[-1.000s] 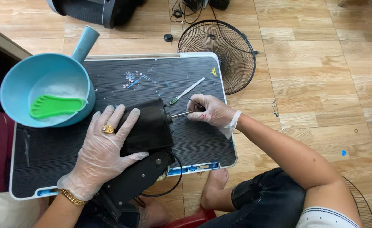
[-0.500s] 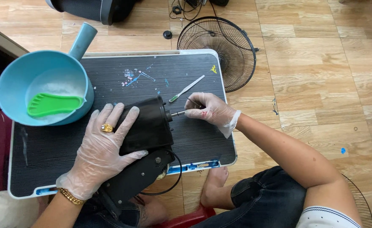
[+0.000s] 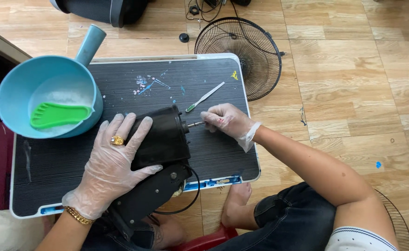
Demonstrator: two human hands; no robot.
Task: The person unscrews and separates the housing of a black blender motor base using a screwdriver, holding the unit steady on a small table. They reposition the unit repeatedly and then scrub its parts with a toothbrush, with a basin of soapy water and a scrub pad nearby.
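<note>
A black fan motor housing [image 3: 163, 137] lies on a dark ribbed low table [image 3: 223, 158], its metal shaft [image 3: 195, 124] pointing right. My left hand [image 3: 110, 166], in a clear glove with a gold ring, rests flat on top of the housing and holds it down. My right hand [image 3: 225, 122], also gloved, pinches the tip of the shaft with its fingers. The motor's black neck and stand [image 3: 148, 197] runs down toward my lap, with a black cable looping beside it. A white toothbrush with green bristles [image 3: 205, 96] lies just above my right hand.
A light blue scoop bowl [image 3: 16, 93] holds white foam and a green foot-shaped brush [image 3: 60, 115] at the table's left. A black wire fan guard [image 3: 244, 49] lies on the wooden floor behind the table. A second guard's edge [image 3: 399, 223] shows at the lower right.
None of the hands has shifted noticeably; my right hand stays at the shaft and my left hand stays on the housing.
</note>
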